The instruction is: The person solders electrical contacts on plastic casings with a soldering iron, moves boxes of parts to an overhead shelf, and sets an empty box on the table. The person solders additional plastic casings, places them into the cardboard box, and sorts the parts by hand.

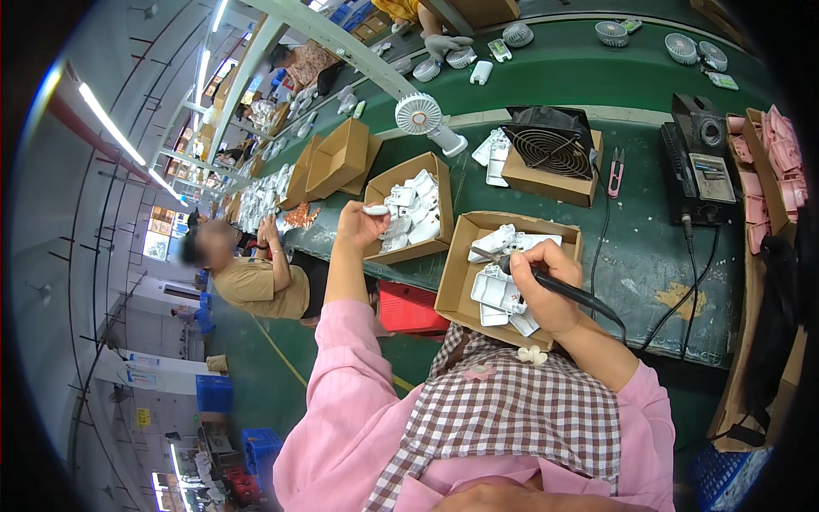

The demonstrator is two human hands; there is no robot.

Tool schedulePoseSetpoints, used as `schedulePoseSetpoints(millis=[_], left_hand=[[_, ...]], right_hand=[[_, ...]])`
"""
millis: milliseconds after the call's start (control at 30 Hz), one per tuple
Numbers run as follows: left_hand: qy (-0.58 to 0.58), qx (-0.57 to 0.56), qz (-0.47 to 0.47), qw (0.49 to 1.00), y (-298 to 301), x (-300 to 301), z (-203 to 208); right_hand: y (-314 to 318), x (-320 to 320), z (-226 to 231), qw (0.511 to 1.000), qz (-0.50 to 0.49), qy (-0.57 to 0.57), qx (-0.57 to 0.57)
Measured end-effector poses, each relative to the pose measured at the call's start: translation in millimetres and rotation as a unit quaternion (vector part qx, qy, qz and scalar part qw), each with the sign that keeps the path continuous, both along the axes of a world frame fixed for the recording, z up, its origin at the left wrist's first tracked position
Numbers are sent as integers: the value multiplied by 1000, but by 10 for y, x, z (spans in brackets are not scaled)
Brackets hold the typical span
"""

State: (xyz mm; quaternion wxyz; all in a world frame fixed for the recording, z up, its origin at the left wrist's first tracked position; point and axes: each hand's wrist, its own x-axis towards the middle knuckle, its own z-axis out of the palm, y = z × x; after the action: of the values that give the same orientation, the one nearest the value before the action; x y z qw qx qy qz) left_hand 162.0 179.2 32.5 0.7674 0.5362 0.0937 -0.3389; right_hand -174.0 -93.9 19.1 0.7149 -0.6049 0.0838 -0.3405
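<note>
My right hand [550,286] is closed around a black soldering iron [582,298], its tip pointing left over the near cardboard box [459,282]. White plastic housings [499,288] lie inside that box, just below the tip. My left hand [362,225] pinches a small white plastic part [376,210] at the near left edge of a second cardboard box [437,241]. That box holds a heap of white plastic pieces [421,205]. My left fingers partly cover the part.
A boxy black fan [550,145] sits on a carton, beside pink-handled snips [616,173]. The soldering station [701,162] stands right, with cords trailing over the green bench. Pink parts [778,154] fill cartons at the far right. A white handheld fan [421,113] stands behind. Another person [264,277] works at left.
</note>
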Motion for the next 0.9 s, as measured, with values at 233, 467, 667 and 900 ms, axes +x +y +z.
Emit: schedulePoseSetpoints(millis=[233, 467, 667, 900], left_hand=[[14, 116, 168, 979, 170, -62, -211], [-106, 572, -104, 807, -63, -145, -291], [-142, 650, -132, 735, -168, -61, -422], [-464, 564, -124, 672, 167, 125, -718]], right_hand=[[8, 18, 2, 1000, 13, -4, -3], [-5, 5, 10, 1000, 27, 13, 8], [-3, 23, -10, 1000, 14, 13, 6], [23, 27, -17, 1000, 15, 21, -2]])
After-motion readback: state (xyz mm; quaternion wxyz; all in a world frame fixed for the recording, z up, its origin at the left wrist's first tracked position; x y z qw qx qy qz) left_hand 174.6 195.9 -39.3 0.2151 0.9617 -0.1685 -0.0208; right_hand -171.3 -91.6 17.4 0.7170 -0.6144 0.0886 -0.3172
